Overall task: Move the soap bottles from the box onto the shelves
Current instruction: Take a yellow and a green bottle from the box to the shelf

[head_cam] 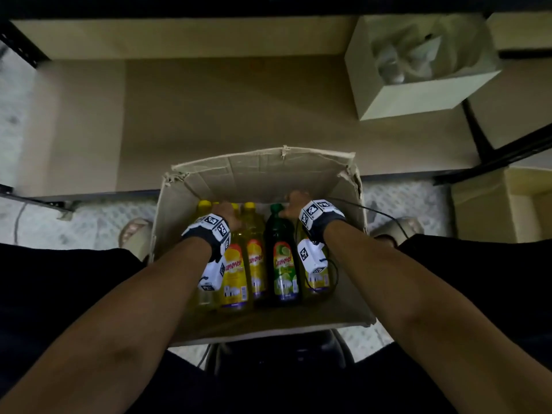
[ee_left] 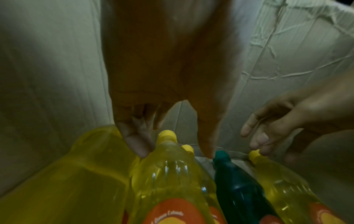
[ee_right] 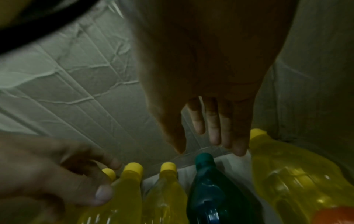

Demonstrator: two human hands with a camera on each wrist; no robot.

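Observation:
An open cardboard box [head_cam: 260, 174] on the floor holds several soap bottles lying side by side, caps pointing away from me. Most are yellow [head_cam: 236, 264]; one is dark green [head_cam: 283, 258]. My left hand [head_cam: 227, 212] reaches over the yellow bottle necks. In the left wrist view its spread fingers [ee_left: 138, 142] and thumb straddle a yellow bottle's neck [ee_left: 168, 145] without closing. My right hand [head_cam: 294, 203] hovers over the green bottle's cap [ee_right: 204, 157], fingers [ee_right: 214, 130] straight and holding nothing. The wrist cameras hide part of the outer bottles.
A bare brown shelf board [head_cam: 239, 115] lies just beyond the box. A pale open carton [head_cam: 418, 85] with white wrapped items sits on it at the right. Another carton [head_cam: 493, 204] stands on the floor to the right. My sandalled feet [head_cam: 134, 231] flank the box.

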